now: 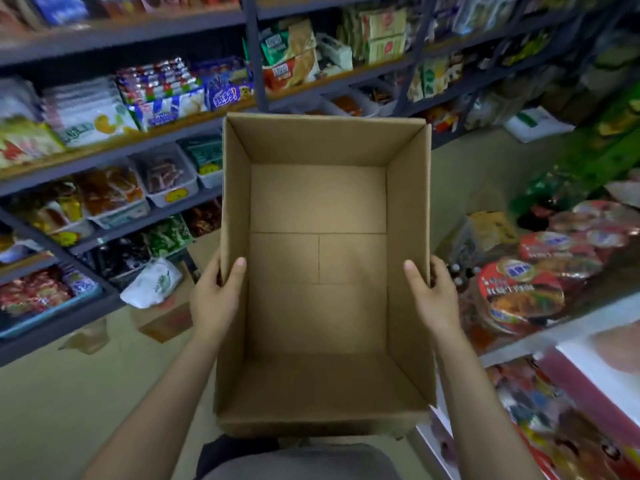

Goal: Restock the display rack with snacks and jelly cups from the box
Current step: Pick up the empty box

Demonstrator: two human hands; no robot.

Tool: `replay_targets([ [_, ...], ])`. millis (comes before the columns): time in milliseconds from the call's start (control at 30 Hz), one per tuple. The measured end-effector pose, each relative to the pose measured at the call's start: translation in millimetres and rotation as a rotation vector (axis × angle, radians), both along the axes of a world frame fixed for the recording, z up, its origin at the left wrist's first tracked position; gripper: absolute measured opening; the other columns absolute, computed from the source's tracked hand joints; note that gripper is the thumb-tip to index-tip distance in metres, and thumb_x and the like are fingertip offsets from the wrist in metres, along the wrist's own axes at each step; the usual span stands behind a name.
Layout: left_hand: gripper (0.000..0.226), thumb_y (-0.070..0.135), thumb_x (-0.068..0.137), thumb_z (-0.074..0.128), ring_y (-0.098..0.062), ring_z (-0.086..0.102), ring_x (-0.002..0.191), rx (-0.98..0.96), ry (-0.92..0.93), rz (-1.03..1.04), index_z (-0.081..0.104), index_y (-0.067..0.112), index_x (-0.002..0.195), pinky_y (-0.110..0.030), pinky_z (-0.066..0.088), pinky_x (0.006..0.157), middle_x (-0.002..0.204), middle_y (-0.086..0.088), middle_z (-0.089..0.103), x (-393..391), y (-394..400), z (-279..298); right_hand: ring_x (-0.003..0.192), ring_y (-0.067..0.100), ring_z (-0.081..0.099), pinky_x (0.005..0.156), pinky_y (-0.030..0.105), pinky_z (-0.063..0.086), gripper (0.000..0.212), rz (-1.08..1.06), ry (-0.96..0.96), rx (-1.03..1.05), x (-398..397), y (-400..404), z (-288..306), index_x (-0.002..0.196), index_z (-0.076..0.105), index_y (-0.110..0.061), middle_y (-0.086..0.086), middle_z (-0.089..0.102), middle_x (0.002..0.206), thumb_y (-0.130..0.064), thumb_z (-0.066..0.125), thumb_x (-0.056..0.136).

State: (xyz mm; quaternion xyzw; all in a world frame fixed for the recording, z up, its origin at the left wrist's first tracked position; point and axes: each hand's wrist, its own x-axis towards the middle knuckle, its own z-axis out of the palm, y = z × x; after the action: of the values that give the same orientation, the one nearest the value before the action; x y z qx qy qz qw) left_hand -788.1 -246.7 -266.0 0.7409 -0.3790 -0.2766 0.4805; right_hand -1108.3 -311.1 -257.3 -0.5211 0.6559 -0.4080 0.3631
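2 hands hold an open cardboard box (318, 237) in front of the person's body, its open top facing the camera. The left hand (214, 296) grips the box's left wall, thumb hooked over the rim onto the inner face and the other fingers wrapped round the outside. The right hand (433, 296) grips the right wall the same way, thumb inside and fingers outside. Inside the box only bare brown cardboard shows: 4 walls and a floor of folded flaps with their seams meeting near the middle.

Left of the box stands the display rack (114, 150), a dark metal frame with several shelves. Its upper shelves carry stacked snack packets (162, 88) in red, blue and white wrappers, and a lower shelf carries white plastic bins (166, 178) of small wrapped items. Lower shelves hold more dark, red and green packets, though blur hides their detail. A white bag (152, 282) lies on the floor against the foot of the rack.

Right of the box, a low shelf holds round instant noodle bowls (523, 289) with red printed lids, packed close together. Beyond the box's far edge, more shelving (374, 36) holds green and cream packets. The floor (62, 393) is pale beige.
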Motion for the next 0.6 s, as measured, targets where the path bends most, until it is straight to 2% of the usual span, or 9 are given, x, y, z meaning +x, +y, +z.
replay_targets([
  [67,0.049,0.052,0.097,0.054,-0.009,0.055,0.122,0.003,-0.007,-0.041,0.051,0.034,0.142,-0.029,0.044,0.097,0.131,0.012,0.063,0,-45,13,0.106,0.015,0.063,0.082,0.018,0.045,0.033,-0.034,-0.024,-0.009,-1,-33,1,0.123,0.062,-0.014,-0.001,0.068,0.110,-0.034,0.061,0.096],
  [133,0.052,0.056,0.097,0.050,-0.013,0.049,0.131,0.011,-0.011,-0.079,0.045,0.037,0.146,-0.036,0.040,0.107,0.140,0.012,0.056,-2,-97,20,0.118,0.018,0.058,0.098,0.029,0.044,0.041,-0.075,-0.029,-0.012,0,-70,0,0.130,0.060,-0.014,0.002,0.065,0.123,-0.038,0.056,0.098],
  [167,0.054,0.056,0.098,0.047,-0.015,0.046,0.135,0.022,-0.018,-0.084,0.042,0.037,0.148,-0.037,0.037,0.110,0.145,0.011,0.052,-2,-115,22,0.124,0.020,0.054,0.103,0.030,0.040,0.044,-0.089,-0.022,-0.007,2,-81,-1,0.135,0.057,-0.014,0.003,0.062,0.130,-0.039,0.053,0.099],
  [267,0.054,0.059,0.101,0.037,-0.022,0.040,0.140,0.064,-0.044,-0.140,0.037,0.037,0.150,-0.040,0.032,0.114,0.151,0.007,0.046,-3,-196,15,0.133,0.021,0.046,0.104,0.024,0.032,0.045,-0.189,-0.050,0.008,1,-139,-13,0.143,0.050,-0.013,0.005,0.055,0.139,-0.034,0.049,0.103],
  [333,0.055,0.061,0.100,0.033,-0.025,0.039,0.141,0.085,-0.068,-0.176,0.035,0.039,0.151,-0.046,0.031,0.115,0.152,0.005,0.044,-8,-255,7,0.131,0.021,0.049,0.104,0.026,0.035,0.042,-0.232,-0.065,0.011,0,-186,-21,0.142,0.052,-0.015,0.003,0.056,0.136,-0.033,0.047,0.103],
  [400,0.056,0.060,0.101,0.032,-0.026,0.036,0.143,0.105,-0.051,-0.206,0.034,0.036,0.152,-0.046,0.028,0.117,0.154,0.004,0.041,-11,-318,-7,0.129,0.019,0.051,0.107,0.033,0.039,0.042,-0.262,-0.061,0.038,-2,-235,-27,0.141,0.052,-0.019,0.001,0.058,0.137,-0.037,0.046,0.103],
  [500,0.058,0.062,0.101,0.029,-0.031,0.039,0.140,0.183,-0.055,-0.259,0.036,0.034,0.151,-0.052,0.029,0.116,0.153,-0.002,0.044,-20,-415,-30,0.129,0.018,0.051,0.110,0.042,0.041,0.050,-0.320,-0.022,0.105,-9,-305,-35,0.142,0.052,-0.024,-0.001,0.058,0.138,-0.051,0.044,0.100],
  [600,0.055,0.055,0.104,0.030,-0.030,0.038,0.140,0.248,-0.043,-0.308,0.036,0.029,0.152,-0.047,0.029,0.115,0.153,-0.003,0.044,-54,-487,-47,0.127,0.018,0.053,0.107,0.048,0.044,0.073,-0.429,0.033,0.154,-34,-361,-46,0.141,0.052,-0.028,-0.002,0.058,0.137,-0.074,0.040,0.086],
])
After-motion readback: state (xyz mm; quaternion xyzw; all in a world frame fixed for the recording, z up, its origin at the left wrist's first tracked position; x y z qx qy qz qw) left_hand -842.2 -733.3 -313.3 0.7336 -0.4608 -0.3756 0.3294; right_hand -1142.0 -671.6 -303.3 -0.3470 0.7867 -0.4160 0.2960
